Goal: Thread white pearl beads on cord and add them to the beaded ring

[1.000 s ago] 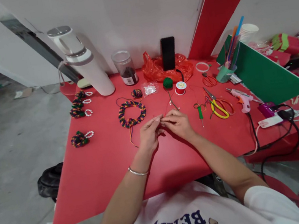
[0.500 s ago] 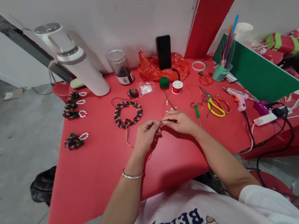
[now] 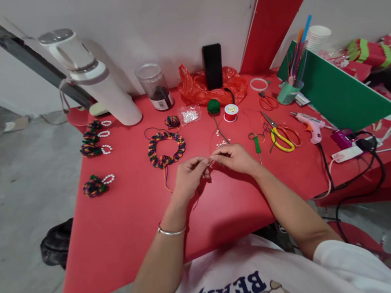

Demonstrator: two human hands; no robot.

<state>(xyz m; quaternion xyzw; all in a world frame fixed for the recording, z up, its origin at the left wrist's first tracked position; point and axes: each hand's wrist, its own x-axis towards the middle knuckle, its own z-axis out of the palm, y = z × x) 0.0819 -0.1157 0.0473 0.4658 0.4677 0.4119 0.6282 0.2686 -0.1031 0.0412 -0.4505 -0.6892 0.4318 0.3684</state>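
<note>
Red thread point(image 3: 211, 140) is pinched by both the left hand point(image 3: 190, 175) and right hand point(image 3: 234, 159).

Two hands point(image 3: 189, 177), four yarn ornaments point(image 3: 94, 186), one spool point(image 3: 230, 113), one phone point(image 3: 213, 66).

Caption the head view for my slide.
Left hand and right hand close together over a red table, near a multicolored yarn ring and loose white beads.

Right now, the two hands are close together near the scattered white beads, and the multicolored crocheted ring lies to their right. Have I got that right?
Not quite: the head view shows the multicolored crocheted ring to the left of the left hand and right hand, not to their right. They are indeed close together near the scattered white beads.
</note>
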